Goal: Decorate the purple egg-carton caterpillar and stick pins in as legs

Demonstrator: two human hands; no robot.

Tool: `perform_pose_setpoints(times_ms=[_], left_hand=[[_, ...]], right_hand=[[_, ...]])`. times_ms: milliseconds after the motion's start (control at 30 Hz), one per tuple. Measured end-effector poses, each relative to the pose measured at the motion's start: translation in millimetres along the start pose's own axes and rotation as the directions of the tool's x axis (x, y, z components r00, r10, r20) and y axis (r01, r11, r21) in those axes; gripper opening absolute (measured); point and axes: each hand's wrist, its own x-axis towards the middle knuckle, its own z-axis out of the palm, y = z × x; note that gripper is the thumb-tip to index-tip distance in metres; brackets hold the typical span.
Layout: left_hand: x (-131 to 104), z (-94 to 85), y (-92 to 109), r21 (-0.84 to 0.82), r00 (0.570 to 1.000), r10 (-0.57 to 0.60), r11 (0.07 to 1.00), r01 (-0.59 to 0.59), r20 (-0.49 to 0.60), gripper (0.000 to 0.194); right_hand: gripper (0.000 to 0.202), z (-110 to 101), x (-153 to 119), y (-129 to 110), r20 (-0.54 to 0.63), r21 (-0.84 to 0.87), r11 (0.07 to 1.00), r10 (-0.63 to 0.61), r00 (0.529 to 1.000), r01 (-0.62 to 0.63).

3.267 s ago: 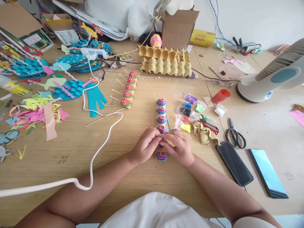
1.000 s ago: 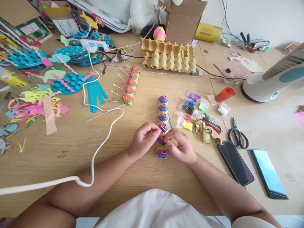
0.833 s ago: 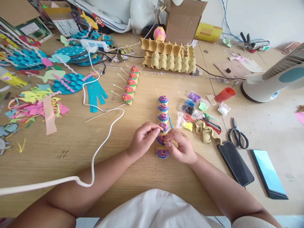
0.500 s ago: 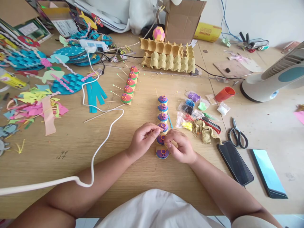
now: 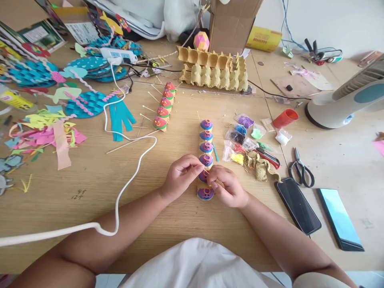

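purple strip (image 5: 206,147), left hand (image 5: 182,177) and right hand (image 5: 228,186) pinching stick (image 5: 207,171) above, table's near edge (image 5: 114,272) well apart

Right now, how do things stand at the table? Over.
Left hand pinching thin stick; right hand at its other end, grip unclear. Row of purple faces beneath. Blue stick close beside the row.

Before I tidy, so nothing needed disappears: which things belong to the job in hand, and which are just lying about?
Likely in use: held stick; purple-and-blue strip; perhaps coloured packets.
Probably lying about: scissors; black phone; paper scraps.
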Motion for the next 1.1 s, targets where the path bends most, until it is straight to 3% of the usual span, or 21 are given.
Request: perform_pose_setpoints(times_ms=[200, 333, 733, 1100], left_hand=[[-3.1, -0.5, -7.0, -0.092, 1.000, -0.023, 0.996, 0.022, -0.007, 0.033], [-3.8, 0.1, -5.4, -0.050, 0.998, -0.048, 0.998, 0.046, -0.032, 0.020], [0.5, -0.2, 0.0, 0.197, 0.991, 0.132, 0.972, -0.125, -0.021, 0.007], [-4.0, 3.1, -1.7, 0.066, 0.997, -0.025, 0.997, 0.030, -0.067, 0.023]], right_hand=[[0.029, -1.0, -2.9, -1.3, -0.040, 0.144, 0.977, 0.163, 0.986, -0.156], [0.035, -0.9, -4.7, 1.1, -0.061, 0.279, 0.936, 0.241, 0.969, -0.215], [0.038, -1.3, -4.8, 3.0, -0.026, 0.387, 0.870, 0.341, 0.940, -0.305], [0.042, -2.2, -3.1, 2.2, -0.040, 0.359, 0.873, 0.368, 0.929, -0.331]])
